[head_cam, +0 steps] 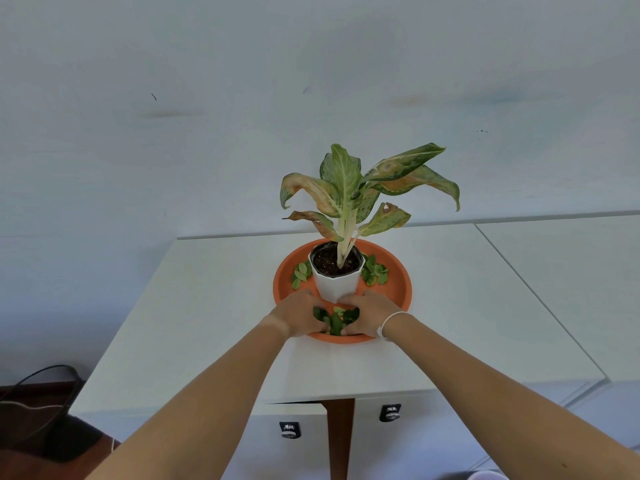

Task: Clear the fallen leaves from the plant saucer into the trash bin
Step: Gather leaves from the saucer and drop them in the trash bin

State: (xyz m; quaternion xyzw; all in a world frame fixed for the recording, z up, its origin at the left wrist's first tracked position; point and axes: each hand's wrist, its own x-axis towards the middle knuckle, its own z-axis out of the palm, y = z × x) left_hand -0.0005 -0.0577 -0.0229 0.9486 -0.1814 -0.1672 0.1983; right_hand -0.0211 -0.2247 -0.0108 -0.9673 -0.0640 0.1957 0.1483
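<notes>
An orange round saucer (pixel 398 289) sits on a white table top, with a white pot (pixel 335 285) holding a leafy plant (pixel 349 188) in its middle. Small green fallen leaves lie in the saucer: one cluster left of the pot (pixel 300 274), one to its right (pixel 375 273), and a heap at the front (pixel 335 318). My left hand (pixel 298 315) and my right hand (pixel 369 313) rest inside the saucer's front part, cupped on either side of that front heap and pressing it together between them. Some leaves are hidden under my fingers.
The white table (pixel 207 306) stands against a pale wall; a second white surface (pixel 571 271) adjoins on the right. A dark bin-like container with a black wire rim (pixel 38 410) sits on the floor at lower left. Two black knobs (pixel 290 429) show on the front below.
</notes>
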